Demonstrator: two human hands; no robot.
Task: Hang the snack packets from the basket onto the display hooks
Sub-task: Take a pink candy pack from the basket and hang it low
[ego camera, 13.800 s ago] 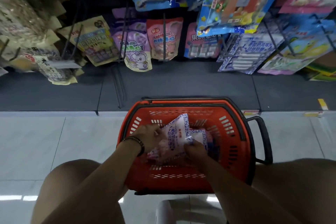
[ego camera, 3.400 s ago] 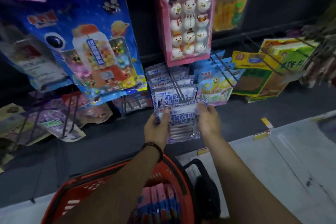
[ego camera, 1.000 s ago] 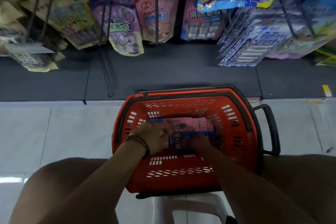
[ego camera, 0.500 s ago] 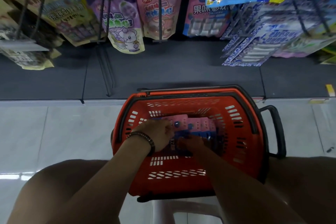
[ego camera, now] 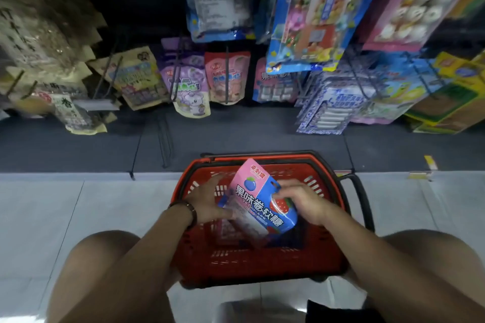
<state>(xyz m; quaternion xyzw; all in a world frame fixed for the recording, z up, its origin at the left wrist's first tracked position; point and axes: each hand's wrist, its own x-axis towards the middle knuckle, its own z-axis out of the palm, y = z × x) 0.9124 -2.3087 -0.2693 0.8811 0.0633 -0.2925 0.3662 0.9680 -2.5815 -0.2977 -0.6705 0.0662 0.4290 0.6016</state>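
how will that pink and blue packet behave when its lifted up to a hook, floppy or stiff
Probably floppy: the pink and blue packet is a thin flat pouch, bowing slightly between the left hand and right hand. Likely light for its size, since fingertips alone lift it above the basket. Its glossy film may be slippery.

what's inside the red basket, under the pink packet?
In the basket, under the raised pink packet held by both hands, at least one more packet shows, blurred. The packet and hands cover the rest, so no count.
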